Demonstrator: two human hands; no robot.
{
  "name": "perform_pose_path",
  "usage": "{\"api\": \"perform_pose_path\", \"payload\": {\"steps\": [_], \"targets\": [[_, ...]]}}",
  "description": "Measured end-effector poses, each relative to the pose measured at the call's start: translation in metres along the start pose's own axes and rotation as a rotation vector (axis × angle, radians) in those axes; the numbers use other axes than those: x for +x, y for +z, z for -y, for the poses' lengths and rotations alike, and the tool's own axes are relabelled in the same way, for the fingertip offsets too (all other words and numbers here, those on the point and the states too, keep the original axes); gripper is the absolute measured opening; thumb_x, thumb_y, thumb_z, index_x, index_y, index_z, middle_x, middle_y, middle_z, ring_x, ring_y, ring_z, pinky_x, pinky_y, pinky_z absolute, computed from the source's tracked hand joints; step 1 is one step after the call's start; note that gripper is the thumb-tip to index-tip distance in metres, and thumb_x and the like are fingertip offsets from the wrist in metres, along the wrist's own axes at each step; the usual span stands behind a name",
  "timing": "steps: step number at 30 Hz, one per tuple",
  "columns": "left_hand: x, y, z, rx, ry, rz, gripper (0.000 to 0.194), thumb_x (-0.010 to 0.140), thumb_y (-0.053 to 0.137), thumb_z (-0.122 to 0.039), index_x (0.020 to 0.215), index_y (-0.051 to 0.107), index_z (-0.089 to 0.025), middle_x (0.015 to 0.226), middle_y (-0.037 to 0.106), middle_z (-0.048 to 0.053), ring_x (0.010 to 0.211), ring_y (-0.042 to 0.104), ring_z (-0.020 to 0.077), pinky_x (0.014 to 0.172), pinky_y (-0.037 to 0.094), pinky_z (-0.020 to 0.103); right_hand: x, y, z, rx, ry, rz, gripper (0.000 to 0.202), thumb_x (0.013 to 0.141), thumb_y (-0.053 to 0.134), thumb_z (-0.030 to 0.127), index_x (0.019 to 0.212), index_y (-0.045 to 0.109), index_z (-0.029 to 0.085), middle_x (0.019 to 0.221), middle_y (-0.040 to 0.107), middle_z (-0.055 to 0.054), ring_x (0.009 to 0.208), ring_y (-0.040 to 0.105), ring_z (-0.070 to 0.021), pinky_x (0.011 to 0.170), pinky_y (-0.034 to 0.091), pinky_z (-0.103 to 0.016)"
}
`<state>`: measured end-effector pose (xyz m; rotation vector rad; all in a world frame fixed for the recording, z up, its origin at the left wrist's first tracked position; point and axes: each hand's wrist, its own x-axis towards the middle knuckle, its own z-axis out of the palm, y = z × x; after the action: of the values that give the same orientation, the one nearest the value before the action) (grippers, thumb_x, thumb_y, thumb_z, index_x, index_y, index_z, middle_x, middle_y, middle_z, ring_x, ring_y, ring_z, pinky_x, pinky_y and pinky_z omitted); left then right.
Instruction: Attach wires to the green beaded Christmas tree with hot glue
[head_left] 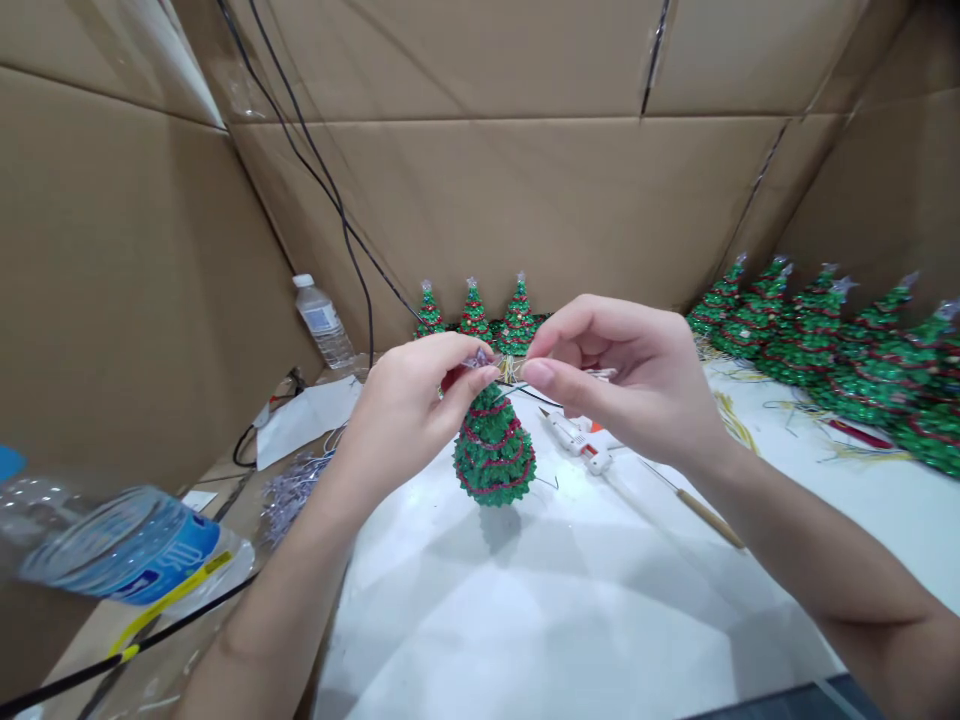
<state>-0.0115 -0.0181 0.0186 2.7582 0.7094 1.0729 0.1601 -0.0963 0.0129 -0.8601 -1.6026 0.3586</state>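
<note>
A small green beaded Christmas tree (496,455) with red garland stands upright on the white tabletop, in front of me. My left hand (412,415) is closed at its top, thumb and fingers pinching a purplish, shiny star (480,358) that they partly cover. Just to the right, my right hand (630,375) pinches a thin wire (513,388) that runs toward the treetop; its far end is hidden. Another short bent wire (551,483) sticks out low on the tree's right side.
Beyond my right hand lie a white glue gun (574,440) and a wooden-handled tool (709,517). Finished trees (814,320) crowd the right, with several more (474,312) at the back. Purple tinsel (296,490), a large bottle (142,545) and a small bottle (324,320) are left.
</note>
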Motion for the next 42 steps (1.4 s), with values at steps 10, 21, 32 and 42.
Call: {"api": "perform_pose_path", "payload": {"steps": [10,21,32,42], "targets": [[-0.004,-0.013,-0.001,0.108,0.058,-0.159,0.018,0.090,0.049,-0.027,0.085,0.063,-0.017,0.075,0.064,0.001,0.070,0.058,0.0154,0.064,0.042,0.026,0.005,0.013,0.000,-0.227,-0.274,0.079,0.009,0.082,0.066,0.021,0.073,0.068,0.020,0.063,0.065,0.001,0.055,0.055,-0.0083,0.049,0.047,-0.020],[-0.007,-0.018,-0.004,0.086,0.090,-0.228,0.013,0.089,0.051,-0.023,0.084,0.062,-0.018,0.078,0.066,0.000,0.072,0.061,0.0153,0.067,0.045,0.027,0.002,0.019,-0.007,-0.238,-0.203,0.232,0.014,0.085,0.059,0.021,0.084,0.071,0.015,0.069,0.070,-0.002,0.059,0.059,-0.0091,0.048,0.047,-0.018],[-0.014,-0.022,-0.010,0.264,0.213,-0.332,0.009,0.092,0.052,-0.024,0.087,0.059,-0.023,0.072,0.062,-0.002,0.068,0.057,0.0135,0.070,0.048,0.027,-0.001,0.019,-0.017,-0.080,-0.037,0.094,0.010,0.079,0.068,0.025,0.078,0.063,0.016,0.068,0.064,0.001,0.060,0.058,-0.0087,0.051,0.049,-0.018],[-0.013,-0.019,-0.013,0.310,0.477,-0.523,0.005,0.085,0.061,-0.016,0.086,0.059,-0.020,0.069,0.062,-0.001,0.062,0.056,0.0139,0.067,0.047,0.030,0.000,0.022,-0.017,0.095,0.086,0.086,0.018,0.073,0.076,0.024,0.070,0.060,0.015,0.061,0.057,0.004,0.053,0.052,-0.0069,0.046,0.045,-0.018]]}}
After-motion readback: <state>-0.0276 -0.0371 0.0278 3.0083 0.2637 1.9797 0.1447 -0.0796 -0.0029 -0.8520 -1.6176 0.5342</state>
